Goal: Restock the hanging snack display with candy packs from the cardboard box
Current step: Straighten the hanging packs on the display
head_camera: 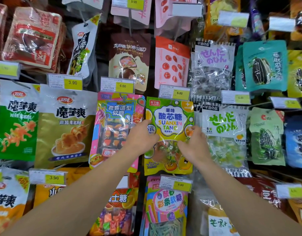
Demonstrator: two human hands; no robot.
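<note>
hanging green-yellow candy pack (170,116), glossy

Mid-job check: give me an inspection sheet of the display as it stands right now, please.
Surface: hanging display, packs on pegs in rows, yellow price tags in front.
Job's things: green-yellow Suanxin Tang candy pack hangs under a 5.00 tag; cardboard box not seen.
Clutter: nothing seen.
Grippers: left hand grips the pack's left edge; right hand grips its right edge.
Cables: nothing seen.
Surroundings: pink gummy pack to its left, clear pack with green lettering to its right, striped candy pack below.
</note>
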